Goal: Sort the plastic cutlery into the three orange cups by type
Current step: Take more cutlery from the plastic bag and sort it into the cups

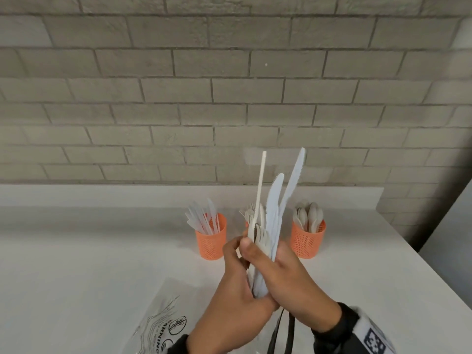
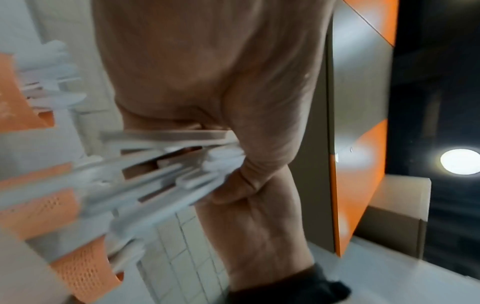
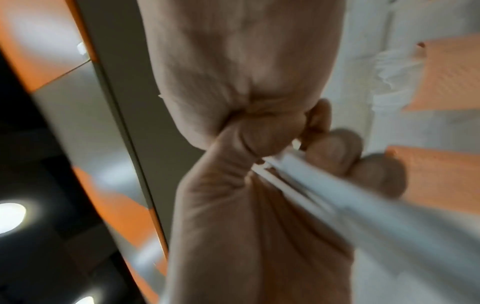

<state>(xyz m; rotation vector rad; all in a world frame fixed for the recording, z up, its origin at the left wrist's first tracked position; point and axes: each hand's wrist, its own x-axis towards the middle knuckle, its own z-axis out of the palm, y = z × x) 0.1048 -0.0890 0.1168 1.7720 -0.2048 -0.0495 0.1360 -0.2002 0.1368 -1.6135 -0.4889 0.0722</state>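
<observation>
1. Nearest, at the front edge of the white tabletop (image 1: 76, 264), lies a clear plastic bag (image 1: 163, 320) with black warning print, flat and crumpled, just left of the person's forearms.
2. Both wrists wear dark sleeves; the right one carries a white band (image 1: 370, 338) with a dark square marker on it.
3. Above the bag, the left hand (image 1: 229, 290) and the right hand (image 1: 288, 277) are pressed together around one bundle of white plastic cutlery (image 1: 265, 241), held upright in the air.
4. The left grip is closed round the lower handles, fingers curled about them (the left wrist view, though blurred, shows the handles fanning out of the fist).
5. The right grip is likewise closed on the same bundle, its thumb laid across the front and its fingers wrapped behind.
6. Out of the top of the bundle stand two knives (image 1: 293, 180) and one thin handle (image 1: 261, 185); lower down some spoon or fork ends show, too crowded to sort by eye.
7. Farther back on the tabletop stand the orange mesh cups in a row, well apart from each other.
8. The left cup (image 1: 211, 241) holds knives, blades up.
9. The middle cup (image 1: 247, 223) is mostly hidden behind the bundle; fork tines show above it.
10. The right cup (image 1: 307, 241) holds spoons, bowls up.
11. Behind everything rises a grey brick wall (image 1: 229, 85).
</observation>
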